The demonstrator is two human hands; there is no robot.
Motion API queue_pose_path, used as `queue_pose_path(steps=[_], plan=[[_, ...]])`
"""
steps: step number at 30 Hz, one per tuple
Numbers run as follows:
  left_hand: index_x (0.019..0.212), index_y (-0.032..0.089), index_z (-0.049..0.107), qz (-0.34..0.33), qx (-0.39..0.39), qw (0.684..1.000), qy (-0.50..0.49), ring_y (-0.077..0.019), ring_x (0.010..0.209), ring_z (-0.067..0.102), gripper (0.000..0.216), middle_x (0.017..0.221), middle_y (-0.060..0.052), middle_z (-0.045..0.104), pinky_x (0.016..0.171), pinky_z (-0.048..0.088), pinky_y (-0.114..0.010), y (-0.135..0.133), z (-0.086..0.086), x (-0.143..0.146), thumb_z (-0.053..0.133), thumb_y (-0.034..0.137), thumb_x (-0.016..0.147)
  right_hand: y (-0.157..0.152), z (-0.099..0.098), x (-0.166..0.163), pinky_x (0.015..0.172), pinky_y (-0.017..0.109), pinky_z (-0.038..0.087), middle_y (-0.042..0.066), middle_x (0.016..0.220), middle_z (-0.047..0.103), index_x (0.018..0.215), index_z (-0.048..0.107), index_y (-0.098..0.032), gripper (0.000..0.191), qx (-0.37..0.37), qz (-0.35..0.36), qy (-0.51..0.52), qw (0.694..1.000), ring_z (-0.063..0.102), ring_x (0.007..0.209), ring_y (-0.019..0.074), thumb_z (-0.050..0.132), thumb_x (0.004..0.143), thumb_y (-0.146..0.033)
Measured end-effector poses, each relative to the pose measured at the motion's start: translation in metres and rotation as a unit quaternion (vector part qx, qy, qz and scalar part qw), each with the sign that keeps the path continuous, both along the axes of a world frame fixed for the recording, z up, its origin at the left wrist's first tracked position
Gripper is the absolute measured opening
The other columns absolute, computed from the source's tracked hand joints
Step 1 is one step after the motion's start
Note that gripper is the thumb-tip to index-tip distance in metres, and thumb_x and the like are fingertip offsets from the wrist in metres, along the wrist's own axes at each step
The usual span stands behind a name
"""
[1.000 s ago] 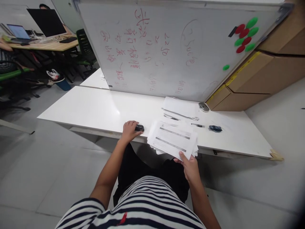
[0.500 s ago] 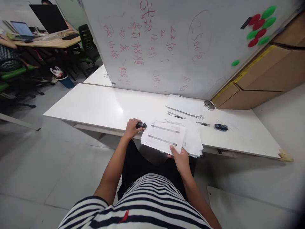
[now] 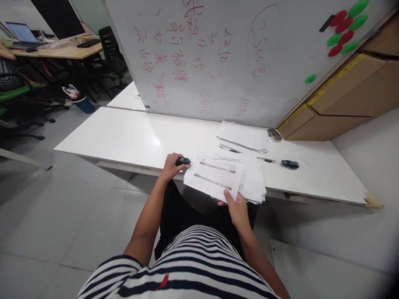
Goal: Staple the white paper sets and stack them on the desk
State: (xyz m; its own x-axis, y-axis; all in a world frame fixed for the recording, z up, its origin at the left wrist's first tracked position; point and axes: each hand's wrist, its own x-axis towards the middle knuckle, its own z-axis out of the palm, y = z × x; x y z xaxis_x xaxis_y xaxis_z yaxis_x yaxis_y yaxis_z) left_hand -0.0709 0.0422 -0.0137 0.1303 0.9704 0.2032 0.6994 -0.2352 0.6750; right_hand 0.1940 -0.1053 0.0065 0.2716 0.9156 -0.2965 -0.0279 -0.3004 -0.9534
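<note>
My left hand (image 3: 170, 167) is closed around a small black stapler (image 3: 183, 161) at the front edge of the white table, by the upper left corner of some printed sheets. Those sheets (image 3: 215, 173) are gripped at their lower right by my right hand (image 3: 236, 206), thumb on top and fingers underneath. They slant over the table's front edge. Under and to the right of them lies a loose paper pile (image 3: 254, 182), partly covered. Whether the stapler's jaws touch the sheets I cannot tell.
Behind the pile lie another paper stack (image 3: 241, 135), a pen (image 3: 264, 160) and a grey mouse (image 3: 274, 135). A dark blue-black object (image 3: 289, 164) sits to the right. A whiteboard (image 3: 193, 95) and cardboard boxes (image 3: 343, 95) stand along the table's back (image 3: 124, 133).
The view has shifted slightly. My left hand and the stapler have moved a little left, while my right hand keeps its grip on the sheets.
</note>
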Motion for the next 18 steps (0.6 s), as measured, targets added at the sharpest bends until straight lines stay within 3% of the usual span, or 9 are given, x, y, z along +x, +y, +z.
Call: queue_pose_path(steps=[8,13,18], plan=[[0.098,0.025,0.063,-0.046,-0.025,0.999,0.013,-0.0248,0.106,0.047,0.037,0.100,-0.004,0.061,0.091,0.038,-0.036,-0.003,0.003,0.001,0.073,0.041,0.066,0.006,-0.010,-0.009,0.054,0.031,0.054,0.002,0.065,0.067,0.094,0.062,-0.014,0.040,-0.003,0.062,0.023,0.998,0.063,0.052,0.0164,0.062,0.079,-0.051],[0.097,0.026,0.066,-0.055,-0.057,0.997,0.000,-0.0251,0.111,0.048,0.030,0.103,-0.004,0.064,0.097,0.036,-0.037,-0.003,0.012,0.001,0.062,0.045,0.075,0.005,-0.018,-0.013,0.052,0.029,0.054,0.001,0.074,0.068,0.100,0.059,-0.017,0.044,-0.028,0.103,0.020,0.994,0.063,0.050,0.0147,0.061,0.078,-0.054],[0.079,0.024,0.067,-0.030,-0.158,0.987,0.012,-0.0246,0.095,0.058,0.038,0.086,-0.003,0.067,0.109,0.013,-0.055,0.018,0.037,0.002,0.047,0.056,0.083,-0.002,-0.011,-0.011,0.055,0.027,0.053,-0.003,0.063,0.063,0.107,0.054,-0.019,0.044,-0.030,0.126,0.004,0.992,0.064,0.052,0.0149,0.054,0.083,-0.056]])
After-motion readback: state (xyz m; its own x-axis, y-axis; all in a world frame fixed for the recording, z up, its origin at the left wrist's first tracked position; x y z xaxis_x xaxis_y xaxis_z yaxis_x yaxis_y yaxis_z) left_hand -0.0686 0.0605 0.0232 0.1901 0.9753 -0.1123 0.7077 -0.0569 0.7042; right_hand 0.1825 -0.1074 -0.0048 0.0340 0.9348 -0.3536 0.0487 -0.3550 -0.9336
